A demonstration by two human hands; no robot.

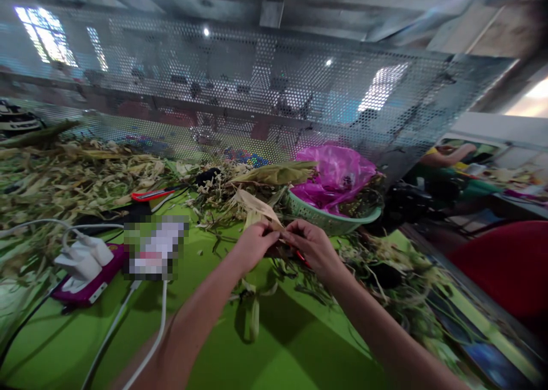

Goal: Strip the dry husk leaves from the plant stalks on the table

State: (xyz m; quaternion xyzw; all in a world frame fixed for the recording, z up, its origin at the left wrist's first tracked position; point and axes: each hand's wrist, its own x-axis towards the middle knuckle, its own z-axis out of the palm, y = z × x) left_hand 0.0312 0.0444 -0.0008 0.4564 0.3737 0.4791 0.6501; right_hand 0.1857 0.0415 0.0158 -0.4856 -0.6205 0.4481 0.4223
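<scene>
My left hand (pixel 252 246) and my right hand (pixel 315 245) meet over the green table, fingertips closed. Between them they pinch a pale, dried corn husk (pixel 258 203), its wide end fanning up and away from me. A small red curved thing (pixel 303 258) shows under my right fingers; whether the hand grips it I cannot tell. Husk scraps (pixel 253 318) lie on the table below my wrists. Just beyond the hands stands a light green basket (pixel 329 223) with a pink plastic bag (pixel 336 173) in it.
Dried husks (pixel 85 167) are heaped at the left, more scraps (pixel 398 276) at the right. A red cutter (pixel 154 195) lies left of centre. Nearer are a purple power strip (pixel 92 281) with plugs and cables, and a blurred-out device (pixel 156 247). Behind rises a perforated metal screen (pixel 240 87).
</scene>
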